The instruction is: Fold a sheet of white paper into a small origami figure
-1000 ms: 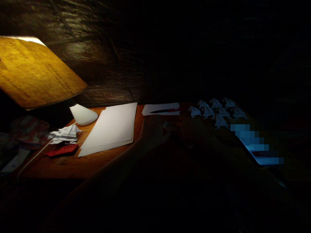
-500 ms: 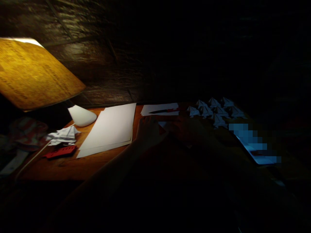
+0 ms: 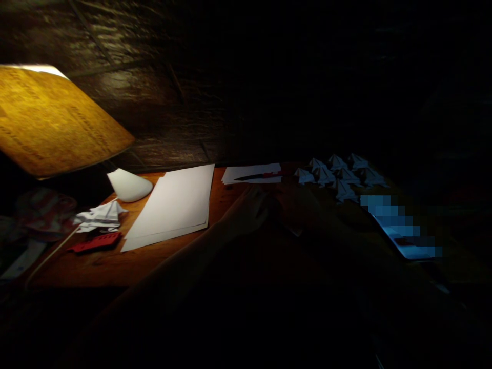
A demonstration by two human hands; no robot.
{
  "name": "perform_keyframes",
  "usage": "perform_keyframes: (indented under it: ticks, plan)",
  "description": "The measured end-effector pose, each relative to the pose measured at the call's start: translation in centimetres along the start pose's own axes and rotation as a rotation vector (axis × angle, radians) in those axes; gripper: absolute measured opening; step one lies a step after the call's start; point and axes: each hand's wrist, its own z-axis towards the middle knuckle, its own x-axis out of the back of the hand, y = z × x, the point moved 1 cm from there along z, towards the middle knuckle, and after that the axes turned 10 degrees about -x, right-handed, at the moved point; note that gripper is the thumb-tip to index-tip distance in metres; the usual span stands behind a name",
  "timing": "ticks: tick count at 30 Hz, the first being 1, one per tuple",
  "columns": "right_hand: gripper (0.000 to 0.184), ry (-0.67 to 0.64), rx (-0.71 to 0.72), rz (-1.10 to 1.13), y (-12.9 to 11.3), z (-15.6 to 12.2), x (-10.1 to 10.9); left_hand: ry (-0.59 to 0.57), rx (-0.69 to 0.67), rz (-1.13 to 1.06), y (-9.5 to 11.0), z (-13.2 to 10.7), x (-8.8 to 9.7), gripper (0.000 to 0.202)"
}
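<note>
Two hands close: left hand (image 3: 250, 209) and right hand (image 3: 298, 204) are sitting by a paper corner (image 3: 295, 231), grips too dark to tell; knife (image 3: 253, 177) is lying across stacked sheets (image 3: 249, 169)

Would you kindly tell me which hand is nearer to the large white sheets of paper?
Left. The left hand is to the right of the large white sheets of paper, apart from them; the right hand, only dimly visible, is farther right.
</note>
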Motion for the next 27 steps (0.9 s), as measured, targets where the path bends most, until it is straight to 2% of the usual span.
perform_keyframes:
  ticks: [13,22,27]
  plan:
    - [0.038,0.059,0.047,-0.014,-0.2,0.4,-0.9,-0.008,0.037,0.029,-0.2,0.2,-0.2,0.022]
    - [0.033,0.055,0.017,0.018,-0.7,0.3,-1.3,-0.033,0.039,0.075,-0.5,0.2,-0.3,0.019]
    - [0.037,0.056,0.003,0.067,-0.5,0.3,-1.5,-0.018,0.029,0.078,-0.7,0.2,-0.6,0.017]
